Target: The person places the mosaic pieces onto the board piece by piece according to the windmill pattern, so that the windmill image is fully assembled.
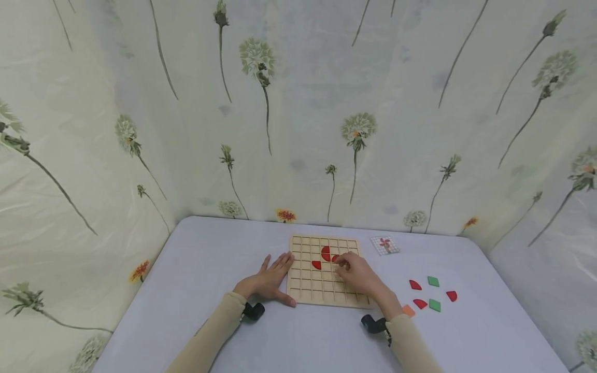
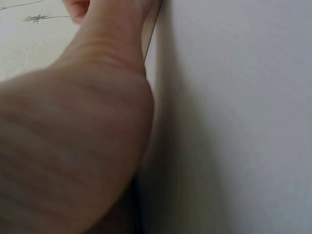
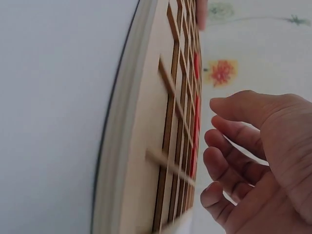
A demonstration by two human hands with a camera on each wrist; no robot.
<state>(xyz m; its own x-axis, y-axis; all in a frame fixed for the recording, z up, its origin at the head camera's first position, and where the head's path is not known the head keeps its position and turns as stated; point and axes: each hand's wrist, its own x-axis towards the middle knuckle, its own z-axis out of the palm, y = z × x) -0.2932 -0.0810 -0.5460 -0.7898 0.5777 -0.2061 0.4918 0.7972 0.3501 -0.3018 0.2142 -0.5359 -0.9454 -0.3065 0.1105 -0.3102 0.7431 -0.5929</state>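
Starting at the lower left of the frame, note a beige sleeve (image 1: pixel 210 331) leading past a black wrist-worn device (image 1: pixel 254 311) to the left hand (image 1: pixel 269 282), just left of lower centre. Observe the spread fingers and extended thumb along the left side of a gridded wooden board (image 1: pixel 308 290): fingertips on the edge higher up, thumb at the lower left corner, nothing held between. Locate the board just right of lower centre, lying flat on a white tabletop (image 1: pixel 210 259). Read off the contents from left to right: one red quarter-circle piece (image 1: pixel 316 264); a pair of red pieces (image 1: pixel 326 256), one directly above the other; one further red piece (image 1: pixel 335 258), partly hidden at the fingertips of the right hand (image 1: pixel 359 274). Register the right hand over the right part of the board, with loosely curled fingers. Check the right wrist view for the grip: thumb slightly apart from the forefinger, nothing visible between. Cannot tell contact with the nearby red piece. Past the upper right corner of the board, note a small card (image 1: pixel 385 245) printed with a grid and a red pinwheel figure. Toward the right of the frame, identify the loose pieces: an orange piece (image 1: pixel 408 310) near the right wrist; an upper red piece (image 1: pixel 415 285); a lower red piece (image 1: pixel 420 303); an upper green piece (image 1: pixel 433 281); a lower green piece (image 1: pixel 435 305); and, farthest right, a lone red piece (image 1: pixel 451 296).
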